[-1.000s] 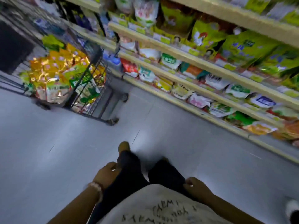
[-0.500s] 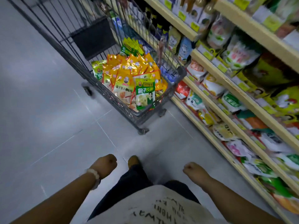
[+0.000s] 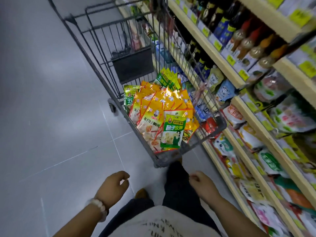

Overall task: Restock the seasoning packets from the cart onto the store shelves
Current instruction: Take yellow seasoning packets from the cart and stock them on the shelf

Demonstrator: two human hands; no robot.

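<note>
Right now cart (image 3: 196,144) w/ seasoning packets (image 3: 159,115) piled inside, beside shelves (image 3: 256,127) at right; left hand (image 3: 113,185) & right hand (image 3: 202,184) loosely curled, holding nothing.

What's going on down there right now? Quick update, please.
Left hand and right hand empty, fingers loosely curled. Seasoning packets piled in cart, just ahead. Nothing between hands and cart.
</note>
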